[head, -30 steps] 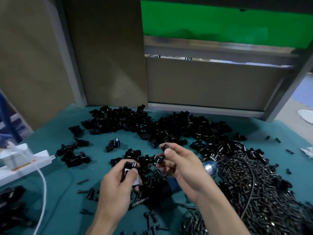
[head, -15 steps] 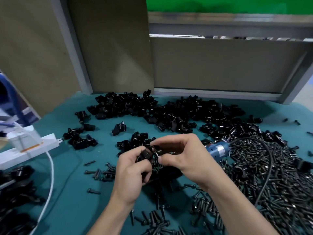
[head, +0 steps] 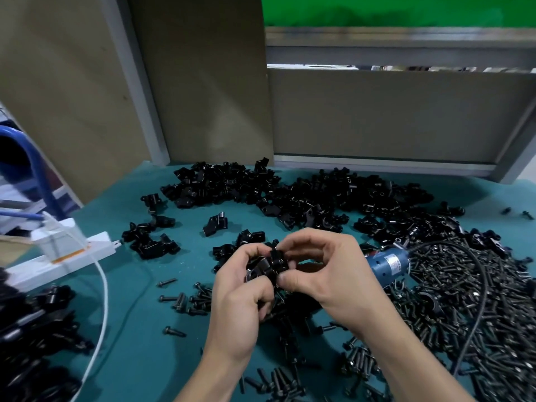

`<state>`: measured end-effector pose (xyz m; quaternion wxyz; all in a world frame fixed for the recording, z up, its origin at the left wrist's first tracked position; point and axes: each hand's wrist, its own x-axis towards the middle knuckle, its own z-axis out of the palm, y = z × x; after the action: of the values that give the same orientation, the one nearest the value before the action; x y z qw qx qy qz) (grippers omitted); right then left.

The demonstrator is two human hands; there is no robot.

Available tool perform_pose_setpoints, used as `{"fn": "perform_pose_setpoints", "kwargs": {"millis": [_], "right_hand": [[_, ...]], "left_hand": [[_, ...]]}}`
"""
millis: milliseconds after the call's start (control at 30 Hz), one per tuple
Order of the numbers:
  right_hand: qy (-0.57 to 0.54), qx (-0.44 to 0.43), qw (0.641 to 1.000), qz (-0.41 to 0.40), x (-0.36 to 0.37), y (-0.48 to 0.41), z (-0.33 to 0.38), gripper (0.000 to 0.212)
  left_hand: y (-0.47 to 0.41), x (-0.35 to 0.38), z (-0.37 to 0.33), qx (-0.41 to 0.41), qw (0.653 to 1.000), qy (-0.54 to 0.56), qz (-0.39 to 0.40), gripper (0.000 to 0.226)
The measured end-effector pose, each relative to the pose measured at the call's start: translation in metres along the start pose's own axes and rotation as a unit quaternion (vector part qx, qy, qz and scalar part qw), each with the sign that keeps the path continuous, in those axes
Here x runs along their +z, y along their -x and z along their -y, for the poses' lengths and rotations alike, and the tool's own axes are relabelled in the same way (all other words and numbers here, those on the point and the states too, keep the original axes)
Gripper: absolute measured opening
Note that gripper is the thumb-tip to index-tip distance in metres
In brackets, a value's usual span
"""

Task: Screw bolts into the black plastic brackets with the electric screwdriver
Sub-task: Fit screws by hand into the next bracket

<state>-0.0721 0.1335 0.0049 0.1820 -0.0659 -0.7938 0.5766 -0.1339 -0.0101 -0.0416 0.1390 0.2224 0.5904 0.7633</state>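
The left hand point(head: 243, 297) and right hand point(head: 327, 274) meet, forearms angled up from 6 o'clock. Curled fingers of both pinch a black bracket point(head: 268, 266).

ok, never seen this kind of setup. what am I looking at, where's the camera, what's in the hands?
No robot here: these are a person's two bare hands, filmed by one wide-angle camera worn on the head, looking forward and down. The left hand and right hand meet over a teal mat, and their fingers pinch a black bracket between them; whether it is one piece or two I cannot tell. Behind them lies a heap of loose brackets, and to the right a pile of dark bolts. The blue electric screwdriver lies just right of the right hand, unheld, its black cable looping away. A white power strip sits at the left.
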Motion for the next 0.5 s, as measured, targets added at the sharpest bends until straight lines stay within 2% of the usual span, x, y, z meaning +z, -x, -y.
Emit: {"fn": "perform_pose_setpoints", "kwargs": {"millis": [233,333,500], "right_hand": [[0.002,-0.019,0.999,0.026,-0.0037,0.0022,0.0032,0.042],[-0.007,-0.022,0.999,0.028,-0.0028,0.0009,0.0019,0.040],[-0.087,-0.009,0.996,0.037,0.0031,0.0014,-0.0023,0.040]], "left_hand": [[-0.0003,0.0013,-0.0013,-0.024,0.998,0.025,0.046,0.070],[0.0001,0.0019,-0.0028,-0.031,0.997,0.044,0.063,0.071],[0.0006,0.0031,-0.0034,-0.037,0.992,0.091,0.076,0.068]]}}
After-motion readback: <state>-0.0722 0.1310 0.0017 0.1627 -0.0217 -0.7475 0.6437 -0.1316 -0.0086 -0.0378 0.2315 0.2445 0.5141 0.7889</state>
